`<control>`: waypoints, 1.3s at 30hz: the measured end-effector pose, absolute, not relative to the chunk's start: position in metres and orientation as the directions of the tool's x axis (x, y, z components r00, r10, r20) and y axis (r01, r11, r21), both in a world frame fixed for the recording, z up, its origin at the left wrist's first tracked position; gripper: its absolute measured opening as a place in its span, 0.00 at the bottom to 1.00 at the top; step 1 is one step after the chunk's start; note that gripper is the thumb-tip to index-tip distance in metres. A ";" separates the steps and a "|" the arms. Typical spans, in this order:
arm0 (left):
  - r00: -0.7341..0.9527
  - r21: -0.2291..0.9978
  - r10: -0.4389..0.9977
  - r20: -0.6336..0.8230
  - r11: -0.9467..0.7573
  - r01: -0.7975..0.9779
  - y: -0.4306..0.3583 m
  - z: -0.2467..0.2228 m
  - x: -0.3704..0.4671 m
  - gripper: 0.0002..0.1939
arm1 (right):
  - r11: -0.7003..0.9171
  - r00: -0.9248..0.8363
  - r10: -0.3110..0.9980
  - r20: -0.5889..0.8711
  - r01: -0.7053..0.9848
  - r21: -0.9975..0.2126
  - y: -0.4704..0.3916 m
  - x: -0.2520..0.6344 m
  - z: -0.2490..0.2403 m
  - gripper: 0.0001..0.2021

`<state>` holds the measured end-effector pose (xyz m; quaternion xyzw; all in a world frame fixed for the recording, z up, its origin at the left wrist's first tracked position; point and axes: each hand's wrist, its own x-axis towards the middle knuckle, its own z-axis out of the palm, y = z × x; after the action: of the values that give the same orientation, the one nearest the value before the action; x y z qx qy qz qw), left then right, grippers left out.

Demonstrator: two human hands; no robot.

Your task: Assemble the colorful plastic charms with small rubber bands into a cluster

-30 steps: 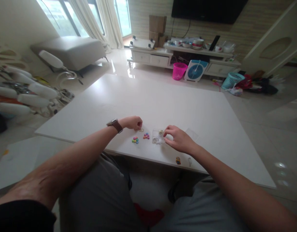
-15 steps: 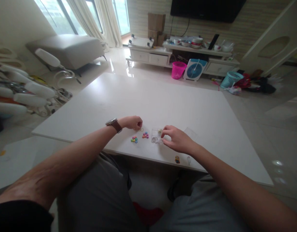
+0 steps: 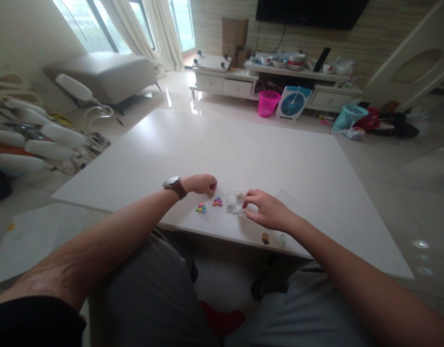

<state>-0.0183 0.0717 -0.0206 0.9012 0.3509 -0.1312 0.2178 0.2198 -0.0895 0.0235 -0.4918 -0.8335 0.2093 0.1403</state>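
Note:
My left hand (image 3: 207,184) rests on the white table just behind two small piles of colorful pieces, its fingers closed on something small that I cannot make out. One pile (image 3: 200,208) lies to the left, the other (image 3: 217,202) nearer the box. A clear compartment box (image 3: 230,196) holds small rings and pale bits. At its right edge is my right hand (image 3: 263,208), thumb and fingers apart, with nothing visible between them. Near the front edge lie a yellow and blue figure (image 3: 265,238) and a small clear piece (image 3: 283,239).
A thin transparent lid (image 3: 286,198) lies beyond my right hand on the white table (image 3: 243,149). Past the table stand a pink basket (image 3: 268,103), a blue fan (image 3: 293,102) and a TV cabinet. White lamp arms (image 3: 51,149) are at the left.
My left hand has shifted slightly right, and the thin yellowish loop seen beneath it before is now mostly hidden. My right hand has hardly moved.

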 end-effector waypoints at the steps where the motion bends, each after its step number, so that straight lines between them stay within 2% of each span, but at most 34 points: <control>1: 0.716 0.292 0.574 -0.398 -0.661 0.692 0.073 -0.018 -0.020 0.07 | 0.428 -0.477 0.879 0.029 0.759 -0.491 -0.089 0.221 0.023 0.04; 5: 0.686 0.253 0.618 -0.385 -0.644 0.722 0.083 -0.004 -0.033 0.07 | 0.428 -0.476 0.878 0.039 0.748 -0.508 -0.089 0.223 0.026 0.04; 10: 0.627 0.272 0.615 -0.478 -0.575 0.772 0.086 -0.003 -0.049 0.07 | 0.422 -0.473 0.881 0.034 0.749 -0.511 -0.089 0.225 0.026 0.04; 18: 0.589 0.147 0.664 -0.460 -0.598 0.788 0.081 -0.015 -0.045 0.11 | 0.413 -0.481 0.877 0.002 0.752 -0.514 -0.089 0.221 0.027 0.05; 21: 0.592 0.152 0.648 -0.479 -0.603 0.783 0.082 -0.015 -0.044 0.11 | 0.409 -0.481 0.877 -0.007 0.753 -0.514 -0.089 0.219 0.029 0.05; 25: 0.698 0.281 0.592 -0.403 -0.646 0.710 0.074 -0.008 -0.032 0.09 | 0.396 -0.461 0.887 -0.005 0.766 -0.507 -0.088 0.220 0.034 0.05; 28: 0.815 0.428 0.493 -0.306 -0.693 0.580 0.058 0.000 -0.014 0.08 | 0.382 -0.448 0.894 -0.007 0.770 -0.511 -0.087 0.221 0.038 0.05; 30: 0.868 0.465 0.423 -0.259 -0.733 0.496 0.045 0.002 0.001 0.07 | 0.373 -0.443 0.897 -0.010 0.766 -0.524 -0.087 0.222 0.039 0.05; 35: 0.887 0.356 0.409 -0.214 -0.813 0.461 0.021 0.000 0.027 0.04 | 0.378 -0.442 0.897 -0.004 0.771 -0.512 -0.087 0.223 0.031 0.05; 39: 0.899 0.329 0.402 -0.174 -0.837 0.438 0.015 0.000 0.030 0.06 | 0.377 -0.447 0.894 -0.018 0.774 -0.509 -0.086 0.224 0.026 0.05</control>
<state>0.0305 0.0149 -0.0001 0.9571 0.2192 -0.0489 0.1833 0.2237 -0.0863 0.0257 -0.5092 -0.8192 0.2288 0.1312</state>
